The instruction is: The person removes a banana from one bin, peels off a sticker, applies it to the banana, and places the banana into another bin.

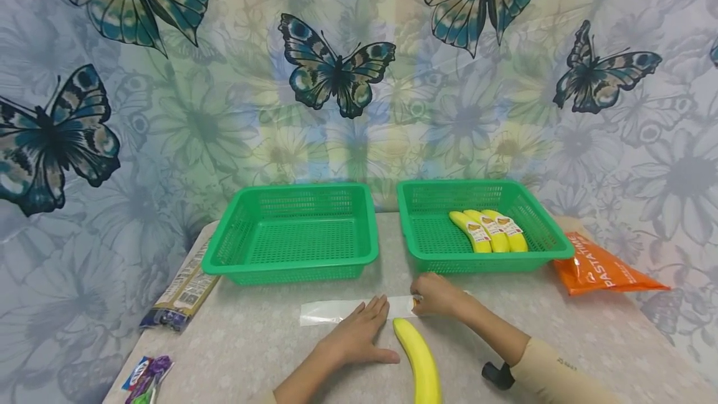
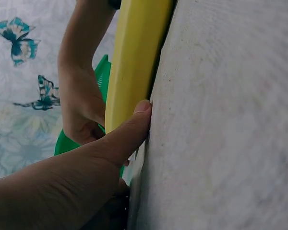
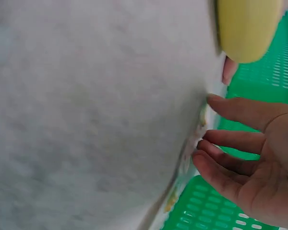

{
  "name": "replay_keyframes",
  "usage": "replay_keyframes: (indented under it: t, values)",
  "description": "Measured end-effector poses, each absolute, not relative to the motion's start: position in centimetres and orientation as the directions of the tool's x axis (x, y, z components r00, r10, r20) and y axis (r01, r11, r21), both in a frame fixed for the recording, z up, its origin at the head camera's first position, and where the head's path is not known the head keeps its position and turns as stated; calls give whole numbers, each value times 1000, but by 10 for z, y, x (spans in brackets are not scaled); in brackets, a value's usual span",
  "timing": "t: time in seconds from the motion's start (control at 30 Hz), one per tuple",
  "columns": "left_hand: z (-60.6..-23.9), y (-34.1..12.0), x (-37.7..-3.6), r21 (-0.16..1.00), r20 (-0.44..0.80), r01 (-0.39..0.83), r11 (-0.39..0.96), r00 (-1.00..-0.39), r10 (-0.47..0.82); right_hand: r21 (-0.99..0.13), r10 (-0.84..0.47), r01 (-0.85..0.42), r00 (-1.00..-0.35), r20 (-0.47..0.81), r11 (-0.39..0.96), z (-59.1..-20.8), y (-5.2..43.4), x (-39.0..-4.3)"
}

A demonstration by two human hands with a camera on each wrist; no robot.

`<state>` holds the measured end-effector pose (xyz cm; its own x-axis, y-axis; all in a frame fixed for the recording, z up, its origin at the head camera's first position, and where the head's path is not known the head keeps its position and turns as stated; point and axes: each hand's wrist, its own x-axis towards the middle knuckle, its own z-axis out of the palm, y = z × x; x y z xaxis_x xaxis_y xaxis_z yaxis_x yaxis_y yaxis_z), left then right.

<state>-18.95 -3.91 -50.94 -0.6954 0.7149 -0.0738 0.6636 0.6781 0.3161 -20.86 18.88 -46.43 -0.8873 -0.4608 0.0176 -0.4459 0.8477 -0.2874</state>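
Observation:
A loose yellow banana (image 1: pixel 421 360) lies on the table near the front edge, tip pointing away from me. Just beyond its tip a pale sticker strip (image 1: pixel 331 312) lies flat. My left hand (image 1: pixel 359 335) rests palm down on the strip with straight fingers. Its thumb (image 2: pixel 129 129) lies against the side of the banana (image 2: pixel 134 62). My right hand (image 1: pixel 434 295) is at the strip's right end. There its spread fingertips (image 3: pixel 204 136) touch the strip's edge, close to the tip of the banana (image 3: pixel 245 28). Three stickered bananas (image 1: pixel 488 230) lie in the right green basket (image 1: pixel 482 262).
An empty green basket (image 1: pixel 288 264) stands left of the right one. An orange packet (image 1: pixel 594 267) lies at the far right. A long printed package (image 1: pixel 182 292) sits by the left edge, and small wrapped items (image 1: pixel 146 376) lie at the front left corner.

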Motion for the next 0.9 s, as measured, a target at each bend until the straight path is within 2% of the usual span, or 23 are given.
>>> replay_keyframes:
  t: [0.2,0.47,0.73,0.9]
  values:
    - [-510,-36,-188,310,-65,666,679,-697,714,-271,-471,-488,-873,130,830,-472,192,-202]
    - [-508,-35,-188,310,-67,666,678,-697,714,-347,-333,-378,-925,182,858,-480,197,-200]
    - [-507,-36,-189,308,-43,672,674,-698,715,-346,-324,-422,-895,307,838,-470,208,-184]
    - [-507,-39,-189,328,-31,669,667,-698,715,-394,-267,-415,-887,378,820,-457,221,-171]
